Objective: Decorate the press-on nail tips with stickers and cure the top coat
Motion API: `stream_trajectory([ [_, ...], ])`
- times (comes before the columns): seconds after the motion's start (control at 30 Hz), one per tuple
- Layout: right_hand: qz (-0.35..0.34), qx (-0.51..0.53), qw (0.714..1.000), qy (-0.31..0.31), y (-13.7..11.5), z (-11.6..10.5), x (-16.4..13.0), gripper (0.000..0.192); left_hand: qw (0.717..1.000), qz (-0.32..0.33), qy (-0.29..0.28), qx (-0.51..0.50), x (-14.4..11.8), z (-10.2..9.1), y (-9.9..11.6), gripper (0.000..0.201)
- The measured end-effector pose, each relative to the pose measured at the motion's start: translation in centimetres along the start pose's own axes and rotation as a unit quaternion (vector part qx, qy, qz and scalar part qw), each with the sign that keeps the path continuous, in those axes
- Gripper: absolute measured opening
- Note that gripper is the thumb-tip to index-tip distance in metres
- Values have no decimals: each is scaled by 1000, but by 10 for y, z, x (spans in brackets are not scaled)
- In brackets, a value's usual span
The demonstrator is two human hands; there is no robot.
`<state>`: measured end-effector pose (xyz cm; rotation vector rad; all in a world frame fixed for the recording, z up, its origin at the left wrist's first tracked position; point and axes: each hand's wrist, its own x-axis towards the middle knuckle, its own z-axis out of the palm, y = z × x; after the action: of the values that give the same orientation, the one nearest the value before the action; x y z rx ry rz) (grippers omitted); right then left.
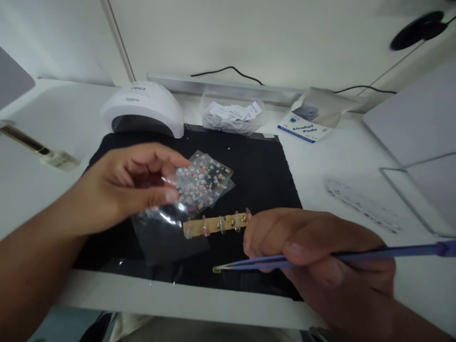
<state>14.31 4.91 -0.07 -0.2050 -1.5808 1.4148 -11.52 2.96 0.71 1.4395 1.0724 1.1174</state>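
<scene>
Two bare hands over a black rectangular work mat (263, 171) on a white desk (356, 156). Far left, a slim beige tool with a dark strip (39, 149), lying flat on the desk. Beside it, at the mat's back left corner, a white domed nail lamp (142, 107). Left hand (131, 183) raised above the mat, thumb and fingers pinched on the edge of a clear plastic sheet of small multicoloured nail stickers (204, 180), tilted up toward the camera; below it, a clear plastic sleeve (167, 232) flat on the mat. Just right of the sleeve, a tan strip carrying a row of clear false nail tips (217, 223), flat on the mat near its front, right end touching or hidden behind the right hand's fingertips. Behind the mat, a clear plastic tub of white paper packets (233, 114), then a blue-and-white box marked Alcohol Pads (302, 126). Right hand (313, 247) closed around thin blue-violet tweezers (285, 261), tip pointing left with a tiny gold piece (216, 270) at the end, hovering over the mat's front edge. Far right, a clear acrylic stand (420, 190).
</scene>
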Motion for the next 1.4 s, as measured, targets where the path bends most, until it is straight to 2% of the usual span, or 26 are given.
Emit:
stream_trajectory([
  [0.03,-2,-7,1000,7,1,0,-1,22,999,16,20,27,4,-8,-2,29],
  [0.07,-2,-14,1000,16,3,-1,-1,21,996,-15,38,78,9,-15,-6,32],
  [0.1,-4,-21,999,23,5,-1,-2,20,989,2,70,127,14,-22,-10,36],
  [0.13,-3,-28,999,30,6,-2,-3,19,976,-11,89,197,18,-27,-16,39],
  [0.2,5,-43,998,44,9,-3,-5,18,961,-29,110,254,26,-35,-27,40],
  [0.3,34,-70,995,58,13,-4,-7,18,931,-42,134,337,31,-39,-37,46],
  [0.4,43,-92,993,64,15,-3,-6,18,881,17,161,445,28,-35,-31,46],
  [0.43,41,-98,992,69,14,-3,-6,18,874,46,155,459,24,-32,-27,42],
  [0.47,42,-106,991,74,12,-2,-5,18,878,73,136,453,20,-27,-21,37],
  [0.53,53,-128,988,74,7,-2,-4,18,905,109,48,408,12,-13,-12,28],
  [0.6,69,-159,983,66,2,-4,-3,18,916,120,-50,380,4,3,-6,20],
  [0.67,81,-186,978,52,-2,-6,-3,17,907,121,-121,384,-2,19,-4,20],
  [0.73,86,-197,976,49,-1,-9,-4,17,893,105,-151,411,-6,32,-6,25],
  [0.87,85,-195,976,46,9,-12,-8,20,876,80,-137,455,-9,45,-10,31],
  [1.0,62,-222,973,-10,15,-13,-12,26,869,68,-100,480,-10,49,-11,23],
  [1.17,34,-234,971,-45,16,-14,-13,35,871,59,-110,475,-10,52,-14,13],
  [1.4,37,-235,971,-29,18,-12,-12,39,871,73,-109,473,-10,52,-16,5],
])
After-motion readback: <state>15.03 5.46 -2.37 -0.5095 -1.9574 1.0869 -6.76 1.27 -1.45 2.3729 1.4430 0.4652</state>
